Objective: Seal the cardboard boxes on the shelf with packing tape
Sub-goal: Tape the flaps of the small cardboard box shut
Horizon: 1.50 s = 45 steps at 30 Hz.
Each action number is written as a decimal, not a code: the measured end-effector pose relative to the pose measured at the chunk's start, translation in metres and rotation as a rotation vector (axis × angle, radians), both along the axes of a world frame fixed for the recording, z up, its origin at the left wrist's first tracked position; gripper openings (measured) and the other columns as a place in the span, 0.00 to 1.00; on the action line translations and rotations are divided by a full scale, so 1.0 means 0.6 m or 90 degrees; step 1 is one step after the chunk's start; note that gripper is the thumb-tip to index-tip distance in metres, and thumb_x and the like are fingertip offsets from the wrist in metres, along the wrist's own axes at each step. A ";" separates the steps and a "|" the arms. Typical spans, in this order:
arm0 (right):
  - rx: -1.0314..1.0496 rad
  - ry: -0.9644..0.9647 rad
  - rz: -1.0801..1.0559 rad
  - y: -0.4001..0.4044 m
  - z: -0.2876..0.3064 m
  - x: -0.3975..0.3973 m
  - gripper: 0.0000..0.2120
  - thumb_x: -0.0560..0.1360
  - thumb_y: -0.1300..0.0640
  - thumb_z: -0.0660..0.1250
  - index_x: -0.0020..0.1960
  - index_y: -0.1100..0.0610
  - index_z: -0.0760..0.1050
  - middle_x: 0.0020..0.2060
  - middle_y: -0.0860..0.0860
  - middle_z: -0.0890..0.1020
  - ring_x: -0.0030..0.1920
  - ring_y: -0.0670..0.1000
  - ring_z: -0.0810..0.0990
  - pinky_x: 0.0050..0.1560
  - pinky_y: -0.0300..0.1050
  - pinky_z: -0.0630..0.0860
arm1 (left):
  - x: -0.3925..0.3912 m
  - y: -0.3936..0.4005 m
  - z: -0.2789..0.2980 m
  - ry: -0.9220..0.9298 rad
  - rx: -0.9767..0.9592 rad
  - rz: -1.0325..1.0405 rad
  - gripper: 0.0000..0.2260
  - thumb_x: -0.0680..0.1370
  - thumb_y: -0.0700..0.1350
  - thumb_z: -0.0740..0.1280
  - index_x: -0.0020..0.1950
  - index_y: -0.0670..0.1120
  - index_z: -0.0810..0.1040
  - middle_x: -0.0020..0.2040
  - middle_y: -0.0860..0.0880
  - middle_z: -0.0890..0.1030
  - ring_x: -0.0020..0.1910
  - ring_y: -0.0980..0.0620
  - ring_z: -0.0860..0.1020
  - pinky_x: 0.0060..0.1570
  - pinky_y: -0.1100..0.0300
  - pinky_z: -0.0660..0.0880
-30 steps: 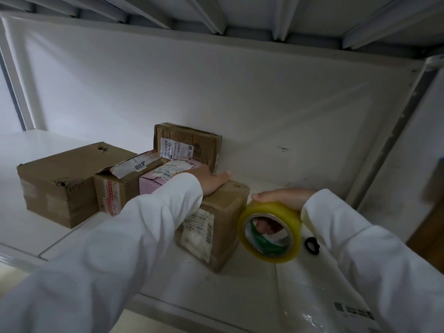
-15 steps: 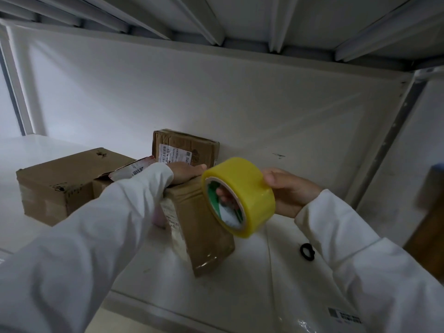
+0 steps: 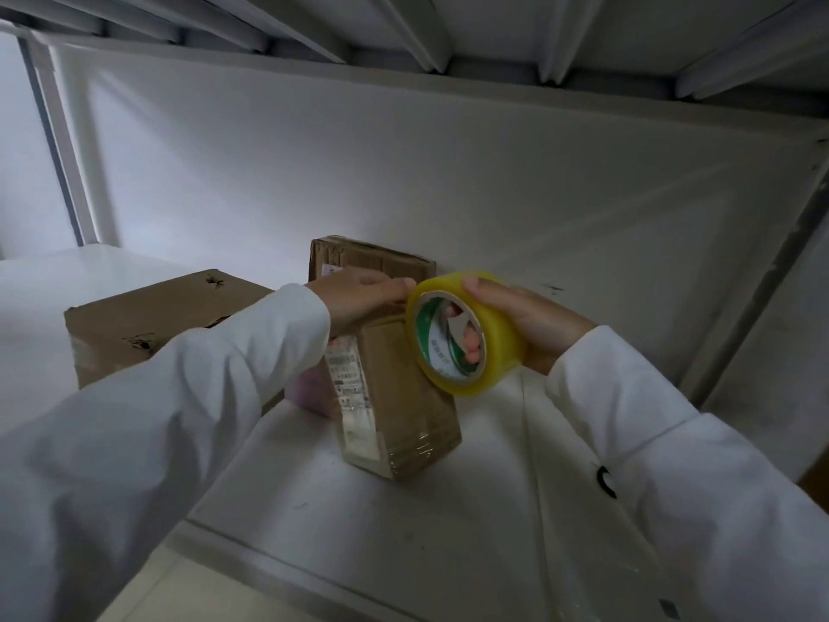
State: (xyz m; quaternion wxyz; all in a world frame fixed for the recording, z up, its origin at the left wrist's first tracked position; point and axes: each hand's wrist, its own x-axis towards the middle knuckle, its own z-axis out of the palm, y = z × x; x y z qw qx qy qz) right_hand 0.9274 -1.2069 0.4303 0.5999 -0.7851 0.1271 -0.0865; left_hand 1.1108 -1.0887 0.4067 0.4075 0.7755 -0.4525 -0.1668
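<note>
Cardboard, brown and taped, makes up the tall box [image 3: 399, 397] standing on end on the white shelf [image 3: 403, 531] in the head view, its lower part wrapped in clear tape and a printed label on its left face. On top of this box rests the left hand [image 3: 359, 298], fingers laid over the upper edge and reaching toward the tape roll [image 3: 466, 334]. Just right of the box's top, the right hand [image 3: 525, 325] grips the yellowish roll, thumb across its outer band and fingertips showing through the green-printed core (the roll's edge touches or nearly touches the left fingertips; I cannot tell which). Behind the box stands a second carton [image 3: 372, 262], partly hidden by the left hand. Left of the box lies a larger carton [image 3: 152, 321], its near side covered by the white sleeve [image 3: 179, 419]. A pink package [image 3: 309, 392] peeks out beside the box's left face. All the boxes are closed, so their contents are hidden.
</note>
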 end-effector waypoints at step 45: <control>0.185 0.022 -0.152 0.017 -0.049 0.027 0.16 0.77 0.48 0.60 0.42 0.61 0.75 0.28 0.56 0.80 0.30 0.54 0.80 0.43 0.47 0.76 | -0.148 -0.005 -0.081 -0.368 0.358 -0.150 0.52 0.66 0.68 0.70 0.78 0.52 0.42 0.77 0.51 0.47 0.76 0.45 0.44 0.73 0.44 0.49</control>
